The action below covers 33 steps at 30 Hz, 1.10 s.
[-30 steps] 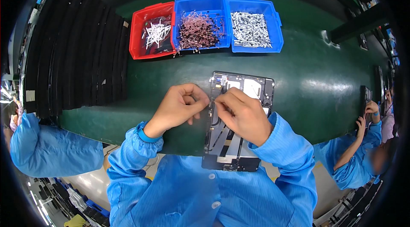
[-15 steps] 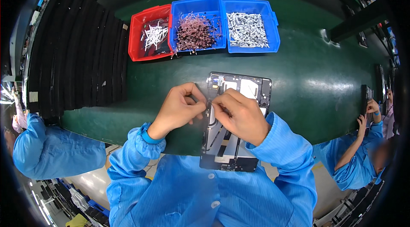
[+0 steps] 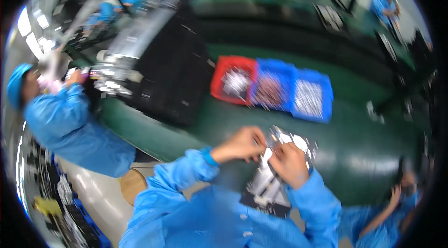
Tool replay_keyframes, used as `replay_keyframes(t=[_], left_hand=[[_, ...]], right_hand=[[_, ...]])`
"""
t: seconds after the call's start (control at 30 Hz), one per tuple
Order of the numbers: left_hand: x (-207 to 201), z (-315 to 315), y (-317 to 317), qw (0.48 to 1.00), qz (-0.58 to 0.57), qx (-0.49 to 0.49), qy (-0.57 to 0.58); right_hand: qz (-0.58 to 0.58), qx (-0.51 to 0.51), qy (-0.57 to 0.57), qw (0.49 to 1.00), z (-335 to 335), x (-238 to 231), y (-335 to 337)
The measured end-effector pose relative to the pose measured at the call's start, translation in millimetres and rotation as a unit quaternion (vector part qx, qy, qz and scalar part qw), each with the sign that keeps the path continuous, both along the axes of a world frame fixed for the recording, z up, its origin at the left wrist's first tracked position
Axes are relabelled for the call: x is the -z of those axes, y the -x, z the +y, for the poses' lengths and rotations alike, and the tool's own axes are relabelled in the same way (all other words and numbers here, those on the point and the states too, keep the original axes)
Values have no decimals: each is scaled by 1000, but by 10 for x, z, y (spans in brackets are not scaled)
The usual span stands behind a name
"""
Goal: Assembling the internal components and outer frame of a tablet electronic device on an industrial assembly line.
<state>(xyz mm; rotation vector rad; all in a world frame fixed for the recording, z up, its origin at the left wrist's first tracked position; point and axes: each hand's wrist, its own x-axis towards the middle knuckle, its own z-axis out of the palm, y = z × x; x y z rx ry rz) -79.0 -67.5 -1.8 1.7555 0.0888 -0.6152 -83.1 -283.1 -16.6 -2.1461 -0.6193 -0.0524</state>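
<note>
An opened tablet (image 3: 269,189) with its inner parts exposed lies on the green bench in front of me, tilted in the picture. Over its upper left edge my left hand (image 3: 239,145) is closed, thumb and forefinger pinched together. Just beside it, above the tablet, my right hand (image 3: 290,165) is closed in a pinch too, fingertips close to the left ones. Whatever sits between the fingertips is too small and smeared to name. Both hands cover part of the tablet's upper half.
Behind the tablet stand a red bin (image 3: 217,82) of white pieces, a blue bin (image 3: 275,65) of thin reddish cables and another blue bin (image 3: 326,91) of white strips. A tall black stack (image 3: 175,70) rises at left. Co-workers in blue sit around; a round stool (image 3: 133,185) stands lower left.
The view has swung left and up, blurring the picture and showing more co-workers. Bins, tablet and hands now appear further right and lower. Both hands keep their pinch over the tablet.
</note>
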Motion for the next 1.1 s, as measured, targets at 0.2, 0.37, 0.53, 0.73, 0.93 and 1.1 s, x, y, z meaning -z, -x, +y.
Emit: replay_keyframes(t=[0.2,0.37,0.53,0.73,0.93,1.1], left_hand=[[149,-110,23,999,-10,34,-17],[212,17,34,999,-9,40,20],[187,24,4,999,-10,32,36],[153,54,5,999,-9,33,29],[205,57,-18,999,-3,39,36],[248,42,19,999,-3,34,42]], right_hand=[[90,-8,27,995,-31,-301,-264],[-143,144,46,978,-173,-458,-1026],[-200,123,225,946,-295,-369,-1419],[-39,75,245,966,-197,-202,-1566],[-58,131,212,967,-235,-212,-1503],[-127,141,108,976,-329,-149,-1500]])
